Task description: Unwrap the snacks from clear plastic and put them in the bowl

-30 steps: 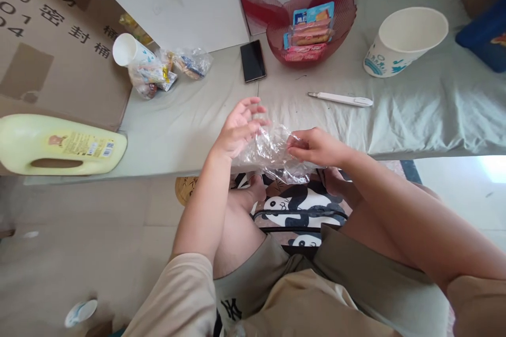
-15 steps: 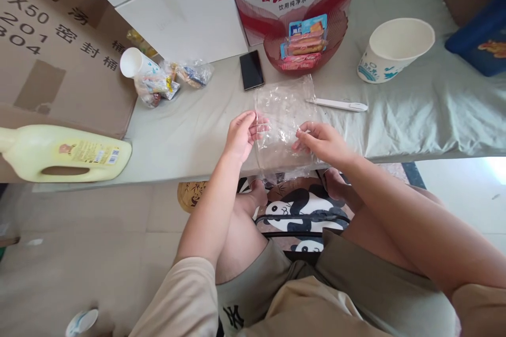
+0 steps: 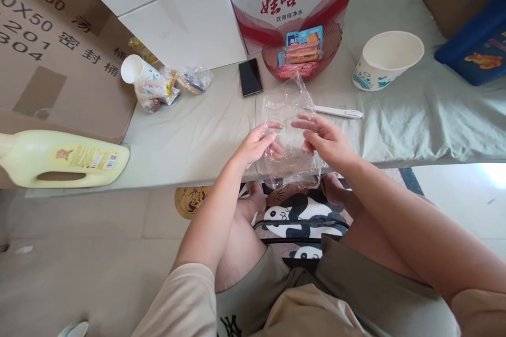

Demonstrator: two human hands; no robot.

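Observation:
A clear plastic bag (image 3: 290, 102), wrinkled and see-through, lies at the front of the cloth-covered surface, its lower end hanging past the edge. My left hand (image 3: 259, 145) is at the bag's left side, thumb and fingers apart and curved over the film. From the right, my right hand (image 3: 328, 139) reaches over the bag with its index finger stretched out and thumb apart. Both hands touch or nearly touch the film; reflections hide the exact contact. A slim white knife-like tool (image 3: 338, 111) lies just beyond my right hand, one end at the bag.
Behind the bag are a black phone (image 3: 250, 78) and a red translucent bowl (image 3: 334, 50) of packaged snacks. A large paper cup (image 3: 371, 71) stands right. At left are a tipped paper cup (image 3: 132, 69), wrapped snacks (image 3: 195, 79) and a yellow jug (image 3: 106, 150). White boxes (image 3: 182, 26) rise behind.
My left hand has moved right and slightly down from the bag's left edge onto it. My right hand's fingers have spread from a pinch. The bag has creased and narrowed toward its top.

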